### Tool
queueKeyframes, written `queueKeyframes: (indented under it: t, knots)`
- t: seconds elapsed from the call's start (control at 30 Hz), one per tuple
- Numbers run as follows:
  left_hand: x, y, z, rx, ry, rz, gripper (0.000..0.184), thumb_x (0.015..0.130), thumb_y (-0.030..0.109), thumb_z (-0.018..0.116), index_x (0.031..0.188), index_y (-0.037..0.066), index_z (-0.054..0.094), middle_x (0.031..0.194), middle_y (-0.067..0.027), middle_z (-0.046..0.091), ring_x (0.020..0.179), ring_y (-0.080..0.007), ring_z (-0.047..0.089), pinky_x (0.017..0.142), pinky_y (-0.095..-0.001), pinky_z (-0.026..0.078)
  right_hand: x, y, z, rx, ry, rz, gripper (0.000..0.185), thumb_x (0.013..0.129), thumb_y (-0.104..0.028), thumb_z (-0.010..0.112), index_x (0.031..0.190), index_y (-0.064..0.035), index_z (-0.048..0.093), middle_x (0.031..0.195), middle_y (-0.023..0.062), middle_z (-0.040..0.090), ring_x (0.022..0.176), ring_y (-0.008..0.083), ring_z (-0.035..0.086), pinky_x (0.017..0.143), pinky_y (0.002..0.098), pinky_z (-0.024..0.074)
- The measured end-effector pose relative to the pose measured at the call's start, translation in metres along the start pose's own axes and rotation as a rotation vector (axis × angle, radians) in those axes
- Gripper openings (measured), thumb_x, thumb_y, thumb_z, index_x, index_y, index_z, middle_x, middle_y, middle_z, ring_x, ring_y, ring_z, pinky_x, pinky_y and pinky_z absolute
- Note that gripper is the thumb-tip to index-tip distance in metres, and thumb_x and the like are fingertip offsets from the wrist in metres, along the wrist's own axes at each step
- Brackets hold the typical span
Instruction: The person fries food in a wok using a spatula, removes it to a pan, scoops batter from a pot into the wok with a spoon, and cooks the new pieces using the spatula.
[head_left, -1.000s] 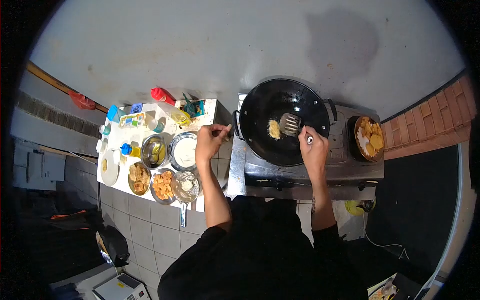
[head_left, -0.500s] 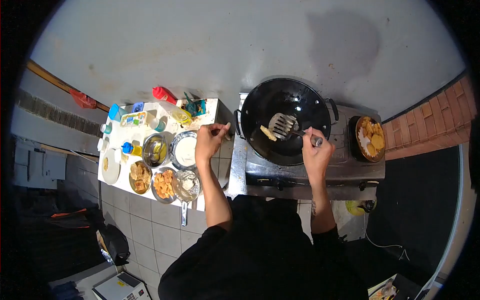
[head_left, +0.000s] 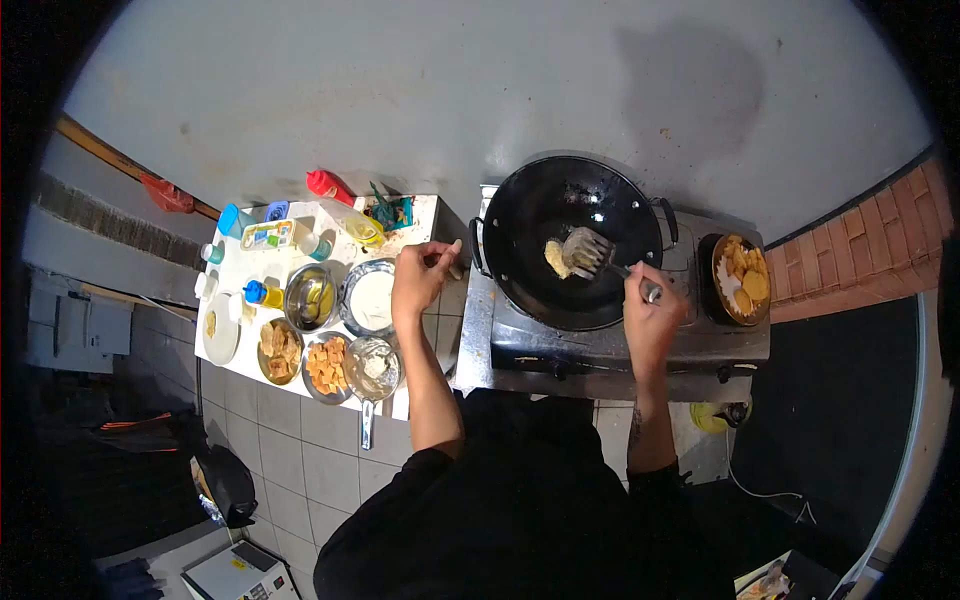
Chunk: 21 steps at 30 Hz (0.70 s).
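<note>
My right hand (head_left: pixel 655 312) is wrapped round the handle of a slotted spatula (head_left: pixel 588 254), whose head is low inside a black wok (head_left: pixel 530 297). Against the left side of the spatula head lies a pale yellow piece of frying food (head_left: pixel 556 259). To the left of the wok, my left hand (head_left: pixel 424 275) is raised with its fingertips pinched together; whatever may be between them is too small to make out. Close beside that hand stands a metal bowl of white batter (head_left: pixel 372 300). Below it, a small saucepan (head_left: pixel 374 368) holds some pale residue.
On the white table (head_left: pixel 280 354) are a bowl of orange cubes (head_left: pixel 327 366), a bowl of light brown pieces (head_left: pixel 281 352), a white plate (head_left: pixel 221 342) and a red-capped bottle (head_left: pixel 328 186). A plate of fried food (head_left: pixel 742 281) sits right of the wok on the stove (head_left: pixel 640 345).
My right hand has moved right and slightly down, with the spatula head turned and shifted right. The food piece has moved right and now shows its broader face. My left hand has barely moved.
</note>
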<state>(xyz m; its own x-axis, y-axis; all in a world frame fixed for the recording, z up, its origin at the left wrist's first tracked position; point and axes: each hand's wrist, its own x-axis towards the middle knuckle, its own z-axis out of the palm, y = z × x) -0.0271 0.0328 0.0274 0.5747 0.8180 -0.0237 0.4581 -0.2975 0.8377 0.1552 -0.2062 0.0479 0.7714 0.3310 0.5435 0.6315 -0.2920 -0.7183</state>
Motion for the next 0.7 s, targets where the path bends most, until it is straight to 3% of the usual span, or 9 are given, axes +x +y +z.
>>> queueKeyframes:
  t: [0.2, 0.27, 0.6, 0.7]
  knots:
    - [0.002, -0.009, 0.007, -0.01, 0.038, 0.077, 0.028, 0.086, 0.023, 0.07, 0.084, -0.005, 0.07, 0.056, -0.0046, 0.06, 0.05, -0.0072, 0.048, 0.048, -0.0259, 0.038, -0.008, 0.018, 0.016, -0.05, -0.043, 0.056, 0.017, 0.086, -0.012, 0.063, 0.077, 0.0019, 0.068, 0.047, 0.0075, 0.049, 0.042, 0.0091, 0.046, 0.043, 0.0289, 0.0333]
    - [0.003, -0.014, 0.008, -0.021, 0.049, 0.082, 0.028, 0.086, 0.023, 0.07, 0.084, -0.005, 0.07, 0.056, -0.0047, 0.06, 0.05, -0.0074, 0.048, 0.048, -0.0261, 0.039, -0.005, 0.024, 0.017, -0.013, 0.078, 0.078, 0.02, 0.087, -0.012, 0.063, 0.074, 0.003, 0.067, 0.047, 0.0069, 0.051, 0.042, 0.0095, 0.047, 0.043, 0.0297, 0.0333]
    - [0.0, -0.008, 0.013, -0.034, 0.041, 0.117, 0.025, 0.085, 0.02, 0.07, 0.085, -0.005, 0.071, 0.059, -0.006, 0.062, 0.053, -0.0082, 0.052, 0.052, -0.0256, 0.042, -0.005, 0.026, 0.02, 0.127, 0.018, 0.413, 0.038, 0.09, -0.02, 0.063, 0.06, 0.0027, 0.062, 0.045, 0.0067, 0.055, 0.04, 0.0116, 0.054, 0.042, 0.0284, 0.0366]
    - [0.001, -0.007, 0.014, -0.044, 0.017, 0.09, 0.024, 0.085, 0.019, 0.07, 0.086, -0.004, 0.071, 0.059, -0.0064, 0.062, 0.054, -0.0083, 0.053, 0.052, -0.0256, 0.043, -0.007, 0.032, 0.019, 0.041, -0.002, 0.405, 0.04, 0.091, -0.022, 0.062, 0.06, 0.0033, 0.062, 0.046, 0.0064, 0.056, 0.039, 0.012, 0.055, 0.042, 0.0283, 0.0378]
